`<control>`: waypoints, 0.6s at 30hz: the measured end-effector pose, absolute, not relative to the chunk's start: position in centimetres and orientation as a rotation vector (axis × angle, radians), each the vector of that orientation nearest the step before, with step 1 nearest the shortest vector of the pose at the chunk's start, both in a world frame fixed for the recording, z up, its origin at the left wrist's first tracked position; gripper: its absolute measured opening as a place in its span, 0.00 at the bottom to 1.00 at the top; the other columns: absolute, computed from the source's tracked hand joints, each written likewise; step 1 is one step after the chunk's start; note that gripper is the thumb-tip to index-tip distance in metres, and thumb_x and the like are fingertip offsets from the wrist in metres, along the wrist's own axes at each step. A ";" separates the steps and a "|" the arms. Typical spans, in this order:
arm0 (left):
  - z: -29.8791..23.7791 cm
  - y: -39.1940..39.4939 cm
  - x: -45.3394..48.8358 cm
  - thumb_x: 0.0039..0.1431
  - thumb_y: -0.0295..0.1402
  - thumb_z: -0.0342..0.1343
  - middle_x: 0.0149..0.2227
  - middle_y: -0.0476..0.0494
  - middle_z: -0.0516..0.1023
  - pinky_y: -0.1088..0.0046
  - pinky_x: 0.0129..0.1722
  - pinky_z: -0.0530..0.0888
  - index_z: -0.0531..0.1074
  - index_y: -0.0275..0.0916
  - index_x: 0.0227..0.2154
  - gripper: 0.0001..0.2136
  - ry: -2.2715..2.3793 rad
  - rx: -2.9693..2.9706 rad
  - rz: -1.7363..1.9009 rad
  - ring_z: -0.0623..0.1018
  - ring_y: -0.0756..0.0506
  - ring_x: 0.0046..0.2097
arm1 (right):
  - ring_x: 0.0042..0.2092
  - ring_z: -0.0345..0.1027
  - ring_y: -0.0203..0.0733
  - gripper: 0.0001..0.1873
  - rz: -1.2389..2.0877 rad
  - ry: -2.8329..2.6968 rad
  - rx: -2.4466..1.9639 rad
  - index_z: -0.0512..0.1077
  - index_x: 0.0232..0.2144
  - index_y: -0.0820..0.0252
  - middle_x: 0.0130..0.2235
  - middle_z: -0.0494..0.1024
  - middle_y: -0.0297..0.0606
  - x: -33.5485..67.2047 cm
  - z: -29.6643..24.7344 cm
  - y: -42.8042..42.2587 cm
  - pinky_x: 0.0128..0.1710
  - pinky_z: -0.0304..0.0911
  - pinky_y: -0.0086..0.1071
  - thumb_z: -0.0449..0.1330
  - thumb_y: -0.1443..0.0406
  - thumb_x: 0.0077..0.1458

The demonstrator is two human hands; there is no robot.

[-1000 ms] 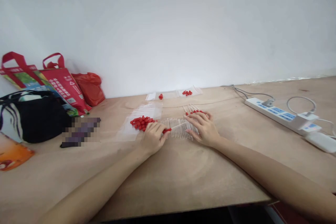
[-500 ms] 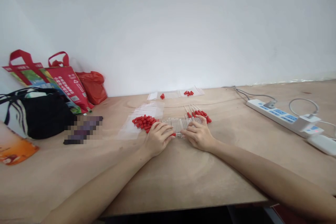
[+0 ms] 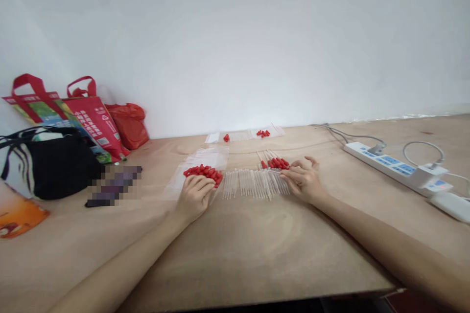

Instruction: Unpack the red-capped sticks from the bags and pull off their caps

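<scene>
My left hand (image 3: pixel 194 193) rests on the wooden table (image 3: pixel 257 249) with its fingers curled against the near edge of a pile of small red caps (image 3: pixel 203 171); what they pinch is hidden. The pile lies on a clear plastic bag (image 3: pixel 205 159). A row of thin clear tubes (image 3: pixel 251 184) lies flat between my hands. My right hand (image 3: pixel 304 180) sits at the right end of that row with fingers spread and nothing in them. Its fingertips are beside a few tubes fitted with red caps (image 3: pixel 276 162).
At the back lie more clear bags with a few red caps (image 3: pixel 262 132). A white power strip (image 3: pixel 389 162) with cables and a plugged-in charger (image 3: pixel 428 173) runs along the right. Shopping bags (image 3: pixel 84 117), a black bag (image 3: pixel 47 161) and a red plastic bag (image 3: pixel 128 122) stand at the left.
Both hands left the middle of the tube row. My left hand moved left to the cap pile. My right hand moved right to the capped tubes and opened.
</scene>
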State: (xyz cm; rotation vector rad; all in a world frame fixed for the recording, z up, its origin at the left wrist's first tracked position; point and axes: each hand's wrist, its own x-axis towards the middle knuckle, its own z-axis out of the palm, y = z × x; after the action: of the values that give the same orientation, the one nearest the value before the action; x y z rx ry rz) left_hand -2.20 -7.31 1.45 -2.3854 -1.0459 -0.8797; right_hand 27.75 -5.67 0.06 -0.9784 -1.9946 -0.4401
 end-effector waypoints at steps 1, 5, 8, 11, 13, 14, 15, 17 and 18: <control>1.5 -7.3 -2.7 0.56 0.29 0.47 0.32 0.46 0.75 0.66 0.37 0.66 0.71 0.42 0.30 0.08 -1.060 -2.373 -0.921 0.71 0.47 0.34 | 0.33 0.64 0.36 0.12 -0.424 -1.965 -1.012 0.73 0.26 0.54 0.23 0.74 0.31 28.0 0.1 -5.4 0.50 0.38 0.43 0.50 0.63 0.55; 2.0 -6.5 -2.7 0.58 0.31 0.44 0.33 0.42 0.69 0.70 0.38 0.69 0.70 0.39 0.35 0.10 -1.206 -2.331 -1.064 0.70 0.47 0.37 | 0.33 0.64 0.36 0.11 -0.390 -1.997 -1.093 0.73 0.34 0.54 0.26 0.76 0.33 27.0 0.1 -4.8 0.49 0.39 0.41 0.50 0.64 0.55; 3.3 -4.6 -1.9 0.57 0.30 0.43 0.35 0.42 0.67 0.70 0.40 0.69 0.70 0.38 0.37 0.11 -1.493 -2.263 -1.006 0.71 0.47 0.37 | 0.34 0.65 0.37 0.13 -0.377 -1.964 -1.203 0.72 0.36 0.55 0.28 0.77 0.34 26.1 -0.1 -4.7 0.48 0.40 0.40 0.49 0.66 0.53; 4.9 -1.6 -1.2 0.52 0.30 0.47 0.36 0.44 0.70 0.71 0.39 0.68 0.68 0.39 0.39 0.12 -1.891 -2.192 -0.683 0.72 0.47 0.36 | 0.33 0.65 0.37 0.12 -0.376 -1.904 -1.274 0.73 0.32 0.56 0.29 0.77 0.35 26.1 -0.4 -4.6 0.48 0.39 0.40 0.49 0.66 0.53; 5.7 0.5 -1.0 0.50 0.33 0.49 0.36 0.45 0.73 0.70 0.40 0.67 0.68 0.41 0.37 0.11 -2.052 -2.149 -0.481 0.72 0.45 0.38 | 0.32 0.65 0.37 0.11 -0.397 -1.896 -1.303 0.73 0.29 0.56 0.28 0.77 0.34 26.2 -0.6 -4.5 0.47 0.38 0.40 0.50 0.66 0.53; 5.9 1.5 -0.9 0.48 0.33 0.51 0.35 0.45 0.74 0.68 0.40 0.66 0.69 0.41 0.34 0.09 -2.101 -2.131 -0.426 0.72 0.44 0.38 | 0.32 0.65 0.37 0.11 -0.413 -1.903 -1.313 0.73 0.28 0.55 0.27 0.77 0.34 26.3 -0.7 -4.5 0.47 0.38 0.40 0.50 0.66 0.53; 6.0 2.3 -0.8 0.46 0.33 0.53 0.33 0.44 0.75 0.67 0.40 0.66 0.70 0.41 0.30 0.07 -2.144 -2.118 -0.375 0.72 0.42 0.39 | 0.32 0.64 0.37 0.11 -0.431 -1.913 -1.322 0.74 0.28 0.55 0.26 0.76 0.33 26.3 -0.7 -4.5 0.47 0.39 0.40 0.50 0.66 0.52; 6.1 3.6 -0.6 0.40 0.32 0.57 0.29 0.42 0.75 0.62 0.41 0.64 0.70 0.39 0.23 0.04 -2.213 -2.102 -0.291 0.73 0.40 0.38 | 0.33 0.64 0.38 0.11 -0.469 -1.932 -1.332 0.74 0.27 0.54 0.25 0.76 0.33 26.1 -0.8 -4.5 0.46 0.39 0.40 0.51 0.67 0.52; 6.0 3.9 -0.4 0.38 0.33 0.58 0.27 0.42 0.75 0.59 0.42 0.63 0.70 0.39 0.20 0.04 -2.240 -2.098 -0.252 0.73 0.38 0.37 | 0.33 0.64 0.38 0.11 -0.485 -1.940 -1.333 0.74 0.28 0.54 0.26 0.75 0.33 26.0 -0.9 -4.6 0.45 0.39 0.40 0.51 0.67 0.52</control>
State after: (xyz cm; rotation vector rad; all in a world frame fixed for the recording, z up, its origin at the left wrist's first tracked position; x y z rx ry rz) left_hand -0.40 3.95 6.04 -2.0984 -2.2404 -0.2523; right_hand 25.99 -4.58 -0.85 -1.3335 -1.9398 -0.4854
